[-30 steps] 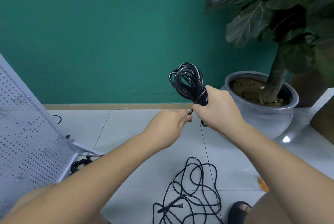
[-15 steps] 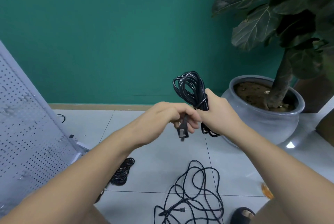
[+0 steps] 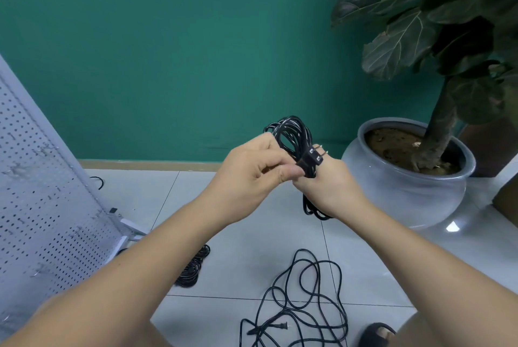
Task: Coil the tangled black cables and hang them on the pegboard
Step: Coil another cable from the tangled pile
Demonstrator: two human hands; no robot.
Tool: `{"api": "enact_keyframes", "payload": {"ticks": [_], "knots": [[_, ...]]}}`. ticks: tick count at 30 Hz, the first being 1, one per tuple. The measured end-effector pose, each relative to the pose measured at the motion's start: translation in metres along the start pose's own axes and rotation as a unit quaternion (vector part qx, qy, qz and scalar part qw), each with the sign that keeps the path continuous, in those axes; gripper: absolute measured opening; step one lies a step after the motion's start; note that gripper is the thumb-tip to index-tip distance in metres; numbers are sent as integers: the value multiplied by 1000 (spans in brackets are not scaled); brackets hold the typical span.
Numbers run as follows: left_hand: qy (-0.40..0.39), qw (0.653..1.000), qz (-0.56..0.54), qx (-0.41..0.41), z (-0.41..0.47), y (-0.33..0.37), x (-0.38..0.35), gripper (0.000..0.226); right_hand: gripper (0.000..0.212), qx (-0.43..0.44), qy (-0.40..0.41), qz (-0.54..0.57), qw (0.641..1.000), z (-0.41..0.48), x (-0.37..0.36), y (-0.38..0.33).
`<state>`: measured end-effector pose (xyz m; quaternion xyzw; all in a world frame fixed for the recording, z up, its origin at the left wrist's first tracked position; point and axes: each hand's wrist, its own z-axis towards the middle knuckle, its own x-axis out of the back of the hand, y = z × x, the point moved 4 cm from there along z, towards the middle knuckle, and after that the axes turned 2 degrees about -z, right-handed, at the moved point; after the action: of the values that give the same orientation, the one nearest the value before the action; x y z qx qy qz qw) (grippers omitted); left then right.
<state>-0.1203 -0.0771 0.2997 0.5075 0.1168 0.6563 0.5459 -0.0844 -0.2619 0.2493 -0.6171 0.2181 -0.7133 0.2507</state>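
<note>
**A:** Fingers (image 3: 283, 172) check: pinching plug (image 3: 311, 156) with left hand (image 3: 259, 178), gripping coil (image 3: 291, 133) with right hand (image 3: 332, 192), up mid-air over floor (image 3: 238, 212).

**B:** Looks nearly tied off; second coil (image 3: 193, 268) lying by pegboard (image 3: 42, 206), tangle (image 3: 305, 307) untouched, nothing hung in view. Versus half a second back: plug swung from dangling down to prongs-up against coil.

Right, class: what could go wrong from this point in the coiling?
1. The left hand only pinches the plug end; if it slips, the coiled cable in the right hand may spring loose.
2. The tangled cable lies by the foot, so it could snag when stepping to the pegboard.
</note>
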Motion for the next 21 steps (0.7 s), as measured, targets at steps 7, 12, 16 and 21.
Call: {"api": "enact_keyframes", "payload": {"ticks": [7,12,16,21], "knots": [[57,983,-1,174,0,-14,-10,45,21,-12,57,37,998,-4,7,0],[119,974,-17,195,1,-13,-11,50,20,-4,67,34,997,-10,6,-10],[159,969,-21,186,2,-11,-13,53,25,22,86,22,996,-12,8,-13],[180,965,-19,191,6,-17,-12,53,27,55,83,-1,995,-16,4,-16]]}}
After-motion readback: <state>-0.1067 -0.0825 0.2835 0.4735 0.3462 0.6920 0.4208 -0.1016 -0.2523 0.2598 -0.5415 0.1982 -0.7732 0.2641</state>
